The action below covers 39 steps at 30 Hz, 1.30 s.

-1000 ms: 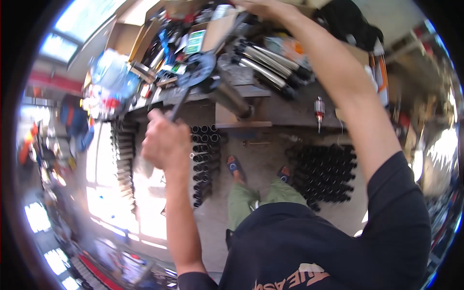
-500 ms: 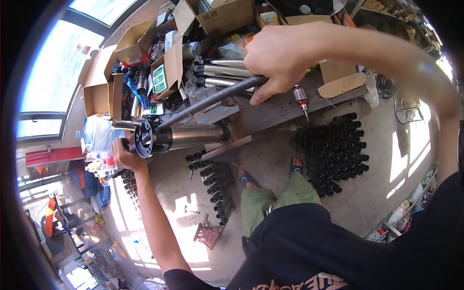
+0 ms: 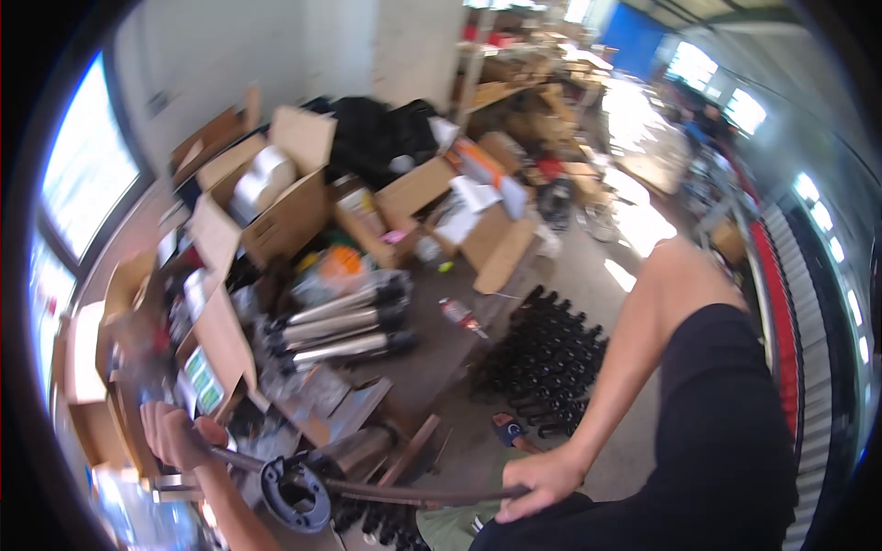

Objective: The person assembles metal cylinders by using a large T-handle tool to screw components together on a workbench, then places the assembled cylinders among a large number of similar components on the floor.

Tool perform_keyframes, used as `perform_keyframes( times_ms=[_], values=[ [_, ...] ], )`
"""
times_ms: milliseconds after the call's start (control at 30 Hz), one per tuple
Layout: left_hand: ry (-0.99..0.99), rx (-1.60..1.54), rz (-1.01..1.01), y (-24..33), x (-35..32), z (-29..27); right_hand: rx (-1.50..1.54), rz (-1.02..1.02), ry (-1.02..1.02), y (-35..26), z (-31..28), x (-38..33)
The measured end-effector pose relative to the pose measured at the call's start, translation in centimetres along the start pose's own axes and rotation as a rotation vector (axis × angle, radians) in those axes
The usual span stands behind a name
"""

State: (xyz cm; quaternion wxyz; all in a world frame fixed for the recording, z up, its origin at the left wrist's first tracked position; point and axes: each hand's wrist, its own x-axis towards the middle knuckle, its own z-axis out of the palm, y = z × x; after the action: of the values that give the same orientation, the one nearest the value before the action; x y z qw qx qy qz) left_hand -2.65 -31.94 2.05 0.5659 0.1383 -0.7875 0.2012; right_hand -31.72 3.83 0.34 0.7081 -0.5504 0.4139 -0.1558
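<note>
A long dark metal bar (image 3: 413, 493) lies across a black flanged ring (image 3: 294, 496), which sits at the end of a steel cylinder (image 3: 358, 452). My left hand (image 3: 176, 439) is closed round the bar's left end, beyond the ring. Close to my body, my right hand (image 3: 544, 479) grips the other end, its arm bent at the elbow. The cylinder's far part runs beside a metal bracket on the bench and is partly blurred.
Several steel cylinders (image 3: 340, 335) lie on the bench (image 3: 432, 358), near a red-and-clear screwdriver-like tool (image 3: 462, 317). Open cardboard boxes (image 3: 285, 220) crowd the back. On the floor, many black-ended tubes (image 3: 537, 363) stand packed together by my sandalled foot (image 3: 508, 429).
My right hand has swung the bar's end from the far side toward my body. My left hand now sits farther out beyond the ring. The view has tilted up toward the room.
</note>
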Motion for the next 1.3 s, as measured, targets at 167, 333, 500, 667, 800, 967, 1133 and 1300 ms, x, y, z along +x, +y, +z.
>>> perform_keyframes(
  times_ms=[167,333,500,667,800,967,1133,1300],
  values=[
    [0.251,-0.366,0.137,0.9,3.2,7.2,0.276,-0.067,0.436,1.4,13.8,5.3],
    [0.112,-0.641,0.093,4.3,6.8,10.5,0.509,-0.182,0.751,-0.8,21.8,12.3],
    [-0.239,-0.502,0.112,6.3,9.5,8.2,0.575,-0.437,0.832,0.2,23.5,17.9],
    [-0.446,-0.105,-0.842,8.4,-4.2,-0.9,0.455,-0.577,0.821,0.3,21.8,17.9],
    [-0.612,-1.643,-2.264,24.1,-9.6,-21.1,0.695,-0.583,1.23,-4.4,5.6,14.9],
    [-0.472,-0.448,-1.787,34.2,-2.6,-24.7,-1.471,-1.041,1.193,-14.4,-15.0,19.4],
    [-0.978,0.557,-1.437,29.3,6.8,-11.9,-1.954,-0.593,0.447,-20.9,-33.5,24.4],
    [-0.89,0.96,-1.284,28.8,6.1,-10.0,-1.726,-0.785,0.588,-17.5,-36.1,26.6]
  ],
)
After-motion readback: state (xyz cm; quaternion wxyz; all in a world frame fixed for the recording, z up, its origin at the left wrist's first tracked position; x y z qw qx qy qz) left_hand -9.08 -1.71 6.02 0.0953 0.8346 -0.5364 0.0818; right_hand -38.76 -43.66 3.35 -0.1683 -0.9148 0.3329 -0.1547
